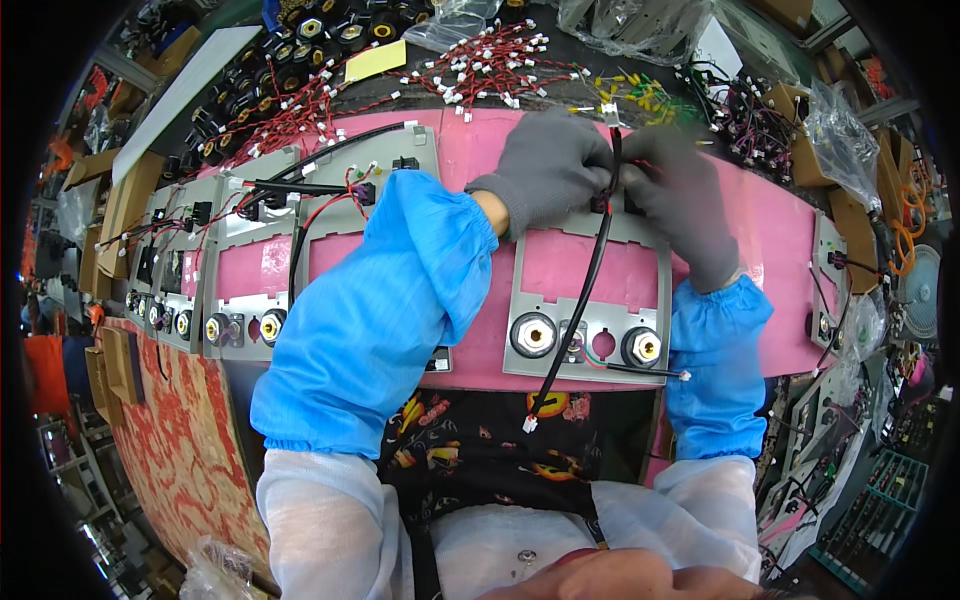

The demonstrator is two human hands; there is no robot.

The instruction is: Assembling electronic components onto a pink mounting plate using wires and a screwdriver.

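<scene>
A grey metal panel (622,316) with a wide cut-out lies in front of me. Two round black-rimmed fittings with brass centres (534,336) sit on its lower strip. My left hand (553,168), in a grey glove, has its fingers closed at a black cable (588,285) over the panel's top edge. The cable hangs down across the panel to a small white plug below its near edge. My right hand (688,205), gloved too, is smeared by motion just right of the cable. Above the fingers shows a white connector (611,115). The fingertips hide what lies between them.
Several similar panels (232,342) with wiring stand in a row at left on the pink work surface (480,345); another (826,270) is at right. Along the back lie red-wired leads (485,65), black round parts (300,50), a yellow note (376,62) and dark cable bundles (755,135).
</scene>
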